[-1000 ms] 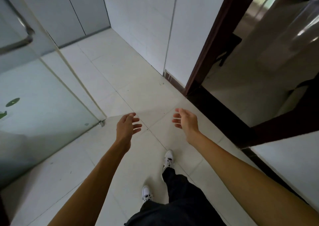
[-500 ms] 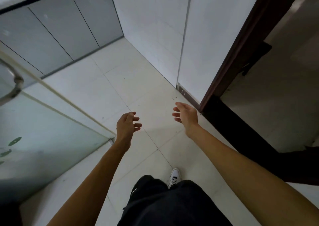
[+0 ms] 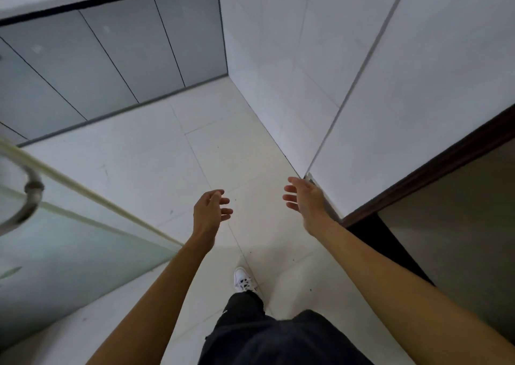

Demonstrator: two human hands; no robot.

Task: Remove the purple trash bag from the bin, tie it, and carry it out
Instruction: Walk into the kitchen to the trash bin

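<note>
Neither the purple trash bag nor the bin shows in the head view. My left hand (image 3: 209,211) is held out in front of me over the pale tiled floor (image 3: 156,164), fingers loosely curled and apart, holding nothing. My right hand (image 3: 305,200) is stretched forward at the same height, palm turned inward, fingers spread, also empty. It hovers close to the corner of the white tiled wall (image 3: 348,108). Below the hands I see my dark trousers (image 3: 278,334) and one white shoe (image 3: 243,279).
A glass shower panel (image 3: 69,242) with a metal handle (image 3: 30,200) stands on the left. Grey cabinet fronts (image 3: 97,58) line the far wall. A dark wooden door frame (image 3: 426,169) and dark threshold (image 3: 373,233) border an opening on the right.
The view has swung left and forward, away from the doorway and toward the grey cabinets. My feet have stepped on. Both hands keep the same open pose in front of me.
</note>
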